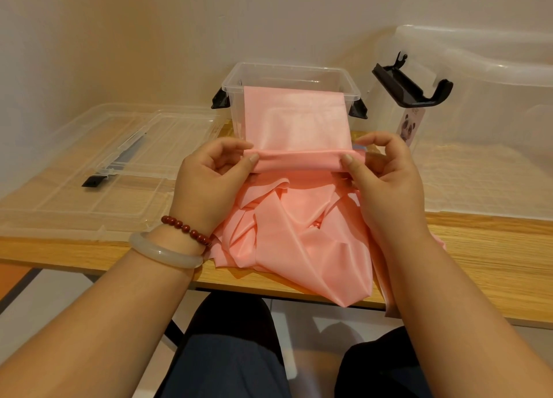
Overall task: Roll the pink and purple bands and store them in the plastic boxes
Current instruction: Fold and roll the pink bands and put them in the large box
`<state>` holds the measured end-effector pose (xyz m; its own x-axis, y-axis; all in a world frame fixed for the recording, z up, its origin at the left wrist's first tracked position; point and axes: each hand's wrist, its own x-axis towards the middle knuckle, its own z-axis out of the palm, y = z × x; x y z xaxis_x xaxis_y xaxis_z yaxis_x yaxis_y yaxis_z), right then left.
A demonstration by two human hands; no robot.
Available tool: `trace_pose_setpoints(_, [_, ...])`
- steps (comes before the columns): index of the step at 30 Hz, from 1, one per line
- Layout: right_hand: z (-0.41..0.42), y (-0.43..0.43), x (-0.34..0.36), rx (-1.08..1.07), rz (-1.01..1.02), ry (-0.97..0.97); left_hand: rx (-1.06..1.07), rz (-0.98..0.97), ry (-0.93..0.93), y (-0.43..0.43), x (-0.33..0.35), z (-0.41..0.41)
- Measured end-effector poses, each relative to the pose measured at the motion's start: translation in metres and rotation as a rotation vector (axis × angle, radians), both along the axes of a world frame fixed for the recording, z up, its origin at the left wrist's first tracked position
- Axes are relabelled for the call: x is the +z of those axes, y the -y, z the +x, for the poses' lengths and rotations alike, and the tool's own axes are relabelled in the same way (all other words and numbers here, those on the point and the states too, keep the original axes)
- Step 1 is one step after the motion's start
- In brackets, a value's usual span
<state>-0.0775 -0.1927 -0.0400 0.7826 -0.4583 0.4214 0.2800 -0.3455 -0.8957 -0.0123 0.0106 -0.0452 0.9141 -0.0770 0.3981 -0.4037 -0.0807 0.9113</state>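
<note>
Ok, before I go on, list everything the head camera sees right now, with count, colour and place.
pink band: one, pink; far end over the small box's near rim, rolled part between the hands, rest bunched at the table edge
small box: one, clear with black latches; centre back
large box: one, clear with black clip and panda label; right
lid: clear, maybe two stacked; flat on the left
table: one, light wood
bead bracelet: one, red; left wrist
bangle: one, pale; left wrist
left hand: grip pinching the roll's left end
right hand: grip pinching the roll's right end
</note>
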Motion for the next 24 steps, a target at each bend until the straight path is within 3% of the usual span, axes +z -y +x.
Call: trace_pose_setpoints(24, [0.0058, 0.0031, -0.0045, -0.037, -0.100, -0.010, 0.005, 0.049, -0.002, 0.0017, 0.0014, -0.0045])
